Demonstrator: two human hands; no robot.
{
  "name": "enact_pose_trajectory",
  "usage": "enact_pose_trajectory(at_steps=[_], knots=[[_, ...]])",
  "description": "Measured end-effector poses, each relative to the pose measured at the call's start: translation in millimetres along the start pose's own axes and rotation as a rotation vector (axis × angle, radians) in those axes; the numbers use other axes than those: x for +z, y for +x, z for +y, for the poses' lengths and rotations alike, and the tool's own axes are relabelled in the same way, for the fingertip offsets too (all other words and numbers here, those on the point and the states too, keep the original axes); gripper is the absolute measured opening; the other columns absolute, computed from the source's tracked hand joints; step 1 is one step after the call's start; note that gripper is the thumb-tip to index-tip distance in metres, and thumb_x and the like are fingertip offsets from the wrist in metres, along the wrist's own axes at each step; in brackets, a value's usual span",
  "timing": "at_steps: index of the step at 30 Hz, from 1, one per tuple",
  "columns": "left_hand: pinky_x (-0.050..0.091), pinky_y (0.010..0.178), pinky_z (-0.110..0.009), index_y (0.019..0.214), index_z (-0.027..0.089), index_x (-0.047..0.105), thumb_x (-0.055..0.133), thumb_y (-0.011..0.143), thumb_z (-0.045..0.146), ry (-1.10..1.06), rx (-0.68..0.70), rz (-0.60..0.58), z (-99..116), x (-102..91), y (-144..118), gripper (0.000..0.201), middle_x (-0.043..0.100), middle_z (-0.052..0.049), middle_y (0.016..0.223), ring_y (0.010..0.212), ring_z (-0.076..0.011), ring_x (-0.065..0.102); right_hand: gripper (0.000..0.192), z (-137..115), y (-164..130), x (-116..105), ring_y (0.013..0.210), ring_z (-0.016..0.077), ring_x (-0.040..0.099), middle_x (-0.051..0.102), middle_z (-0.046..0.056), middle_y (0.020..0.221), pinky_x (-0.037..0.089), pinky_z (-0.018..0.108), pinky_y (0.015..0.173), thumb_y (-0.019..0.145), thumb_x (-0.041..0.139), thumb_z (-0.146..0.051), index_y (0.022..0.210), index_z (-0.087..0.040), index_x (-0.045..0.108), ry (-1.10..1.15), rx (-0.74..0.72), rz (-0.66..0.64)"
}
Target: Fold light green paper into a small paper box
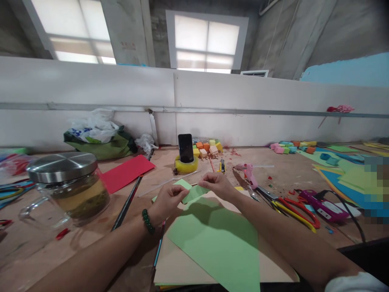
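A small piece of light green paper [195, 193] is pinched between both hands above a pile of paper. My left hand [165, 201], with a dark green bead bracelet [148, 221] at the wrist, grips its left end between thumb and fingertips. At the opposite end, my right hand [221, 185] closes thumb and fingers on the paper's upper right edge. Below them a large green sheet [221, 243] lies askew on a stack of peach paper [179, 269]. Another green paper scrap [182, 183] shows just behind the left fingertips.
To the left stand a lidded glass mug of tea [79, 198] and red paper [127, 173]. Ahead, a phone [185, 148] leans at a yellow tape roll [191, 165], near small paper cubes [213, 151]. A pink glue gun [249, 175], scissors [299, 211] and a purple device [326, 207] lie right.
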State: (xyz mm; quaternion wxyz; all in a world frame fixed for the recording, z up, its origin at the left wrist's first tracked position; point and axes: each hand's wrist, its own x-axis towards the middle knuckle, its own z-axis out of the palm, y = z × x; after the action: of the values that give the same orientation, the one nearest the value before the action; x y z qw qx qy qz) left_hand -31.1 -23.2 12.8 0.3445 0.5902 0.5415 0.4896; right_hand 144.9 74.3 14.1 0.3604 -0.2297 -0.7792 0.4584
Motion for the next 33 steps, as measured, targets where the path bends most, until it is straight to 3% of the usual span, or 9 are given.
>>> enact_pose_trajectory(at_steps=[4, 8, 10, 13, 17, 23, 28, 31, 33], knots=[[0.041, 0.055, -0.025, 0.056, 0.017, 0.065, 0.064, 0.07, 0.049, 0.02, 0.003, 0.014, -1, -4.7, 1, 0.034, 0.062, -0.003, 0.057, 0.056, -0.0163, 0.054, 0.038, 2, 5, -8, 0.048, 0.0081, 0.047, 0.053, -0.003, 0.052, 0.042, 0.021, 0.045, 0.065, 0.074, -0.051, 0.062, -0.015, 0.063, 0.125, 0.108, -0.001], [0.046, 0.074, -0.031, 0.096, 0.021, 0.072, 0.072, 0.066, 0.042, 0.279, 0.128, 0.169, 1, -2.8, -6, 0.037, 0.072, -0.008, 0.093, 0.085, -0.0259, 0.062, 0.033, -1, 2, -3, 0.046, 0.0075, 0.047, 0.051, -0.004, 0.051, 0.043, 0.02, 0.041, 0.064, 0.076, -0.045, 0.061, -0.015, 0.063, 0.107, 0.137, 0.01], [0.045, 0.08, -0.033, 0.107, 0.024, 0.069, 0.075, 0.064, 0.037, 0.387, 0.192, 0.096, 2, 0.0, -11, 0.046, 0.072, -0.007, 0.098, 0.091, -0.0278, 0.062, 0.031, -3, -1, 4, 0.047, 0.0074, 0.047, 0.053, -0.004, 0.054, 0.044, 0.02, 0.042, 0.067, 0.075, -0.044, 0.064, -0.015, 0.065, 0.115, 0.102, -0.022], [0.045, 0.072, -0.03, 0.096, 0.023, 0.07, 0.067, 0.073, 0.034, 0.407, 0.19, -0.008, 4, 4.2, -13, 0.026, 0.072, -0.004, 0.085, 0.08, -0.0239, 0.063, 0.035, -5, -6, 14, 0.051, 0.0083, 0.053, 0.058, -0.004, 0.062, 0.048, 0.022, 0.049, 0.072, 0.071, -0.048, 0.084, -0.016, 0.066, 0.242, 0.051, -0.063], [0.043, 0.057, -0.025, 0.079, 0.019, 0.06, 0.063, 0.076, 0.042, 0.232, 0.071, 0.005, 2, 8.5, -10, 0.023, 0.063, 0.0, 0.068, 0.061, -0.0164, 0.057, 0.059, -4, -8, 21, 0.062, 0.0111, 0.061, 0.062, -0.004, 0.072, 0.051, 0.025, 0.061, 0.063, 0.081, -0.043, 0.109, -0.021, 0.053, 0.418, 0.016, -0.045], [0.051, 0.057, -0.029, 0.088, 0.016, 0.062, 0.054, 0.077, 0.066, -0.23, -0.092, -0.164, 7, 10.7, -13, 0.052, 0.065, -0.005, 0.068, 0.062, -0.0189, 0.061, 0.06, 2, -4, 22, 0.06, 0.0111, 0.058, 0.06, -0.006, 0.068, 0.052, 0.027, 0.06, 0.061, 0.081, -0.047, 0.107, -0.023, 0.051, 0.457, -0.007, -0.018], [0.05, 0.064, -0.03, 0.071, 0.016, 0.066, 0.062, 0.071, 0.057, -0.299, -0.137, -0.041, 7, 6.0, -10, 0.041, 0.066, -0.004, 0.066, 0.068, -0.0209, 0.061, 0.049, 6, -2, 19, 0.059, 0.012, 0.054, 0.052, -0.007, 0.064, 0.05, 0.028, 0.058, 0.069, 0.074, -0.048, 0.104, -0.024, 0.05, 0.31, -0.074, 0.1], [0.048, 0.062, -0.028, 0.073, 0.015, 0.067, 0.069, 0.065, 0.052, -0.317, -0.156, -0.082, 3, 6.6, -7, 0.037, 0.065, -0.002, 0.065, 0.062, -0.0173, 0.058, 0.032, 2, -7, 17, 0.069, 0.0146, 0.054, 0.055, 0.0, 0.075, 0.047, 0.03, 0.065, 0.076, 0.069, -0.046, 0.083, -0.022, 0.049, 0.002, -0.213, 0.185], [0.045, 0.057, -0.026, 0.068, 0.014, 0.066, 0.072, 0.063, 0.052, -0.268, -0.147, -0.057, 1, 8.7, -7, 0.038, 0.062, -0.001, 0.061, 0.057, -0.0146, 0.054, 0.032, -4, -11, 17, 0.076, 0.0171, 0.052, 0.056, 0.003, 0.08, 0.045, 0.031, 0.069, 0.076, 0.068, -0.046, 0.074, -0.021, 0.048, -0.214, -0.301, 0.154]])
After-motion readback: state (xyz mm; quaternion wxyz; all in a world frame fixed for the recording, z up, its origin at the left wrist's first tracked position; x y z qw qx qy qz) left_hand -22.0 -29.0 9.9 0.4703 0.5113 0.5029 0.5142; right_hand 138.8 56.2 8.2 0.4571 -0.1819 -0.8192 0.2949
